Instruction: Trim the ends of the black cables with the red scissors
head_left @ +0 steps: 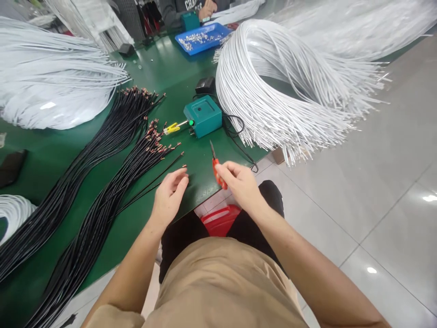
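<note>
Noted nearest: left hand (170, 193) loosely curled beside thin black copper-tipped cables (104, 207), likely limp; cannot tell whether grasping any. Gripped in right hand (241, 184) at green table's (200, 182) edge: slim red-handled metal-pointed tool (218, 175), probably light, rigid, best held by handle.

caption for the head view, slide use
Right hand holding red-handled tool, left hand beside black cables with bare copper-coloured ends, green table

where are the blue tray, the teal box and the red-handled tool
blue tray (194, 51): head view, on its near rim
teal box (209, 119): head view, on its front side
red-handled tool (216, 172): head view, on its red grip
</note>
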`<state>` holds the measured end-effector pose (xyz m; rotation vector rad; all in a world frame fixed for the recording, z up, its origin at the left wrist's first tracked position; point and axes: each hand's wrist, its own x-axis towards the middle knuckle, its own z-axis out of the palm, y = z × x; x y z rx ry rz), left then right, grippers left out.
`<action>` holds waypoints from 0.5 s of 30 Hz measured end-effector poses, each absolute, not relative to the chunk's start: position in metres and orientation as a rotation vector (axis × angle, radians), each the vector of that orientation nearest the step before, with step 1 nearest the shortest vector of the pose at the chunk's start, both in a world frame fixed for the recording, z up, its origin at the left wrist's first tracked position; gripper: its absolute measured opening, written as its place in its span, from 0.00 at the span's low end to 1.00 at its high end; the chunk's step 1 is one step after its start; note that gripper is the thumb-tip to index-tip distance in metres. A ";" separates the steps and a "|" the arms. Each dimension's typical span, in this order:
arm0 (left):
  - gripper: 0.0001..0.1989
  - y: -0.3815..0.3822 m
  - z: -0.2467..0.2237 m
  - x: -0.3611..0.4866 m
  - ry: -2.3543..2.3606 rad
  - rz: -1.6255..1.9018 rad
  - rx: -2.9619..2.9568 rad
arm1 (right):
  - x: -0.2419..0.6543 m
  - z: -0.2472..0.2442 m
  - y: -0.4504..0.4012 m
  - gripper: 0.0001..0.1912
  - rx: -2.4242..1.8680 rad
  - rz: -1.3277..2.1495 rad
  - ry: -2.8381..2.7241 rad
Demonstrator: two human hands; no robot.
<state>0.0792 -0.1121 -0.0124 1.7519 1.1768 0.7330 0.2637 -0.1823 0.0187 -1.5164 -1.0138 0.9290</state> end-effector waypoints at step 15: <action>0.21 -0.100 -0.033 0.024 0.667 0.432 2.791 | 0.275 -0.099 -0.245 0.16 -2.365 0.869 -1.621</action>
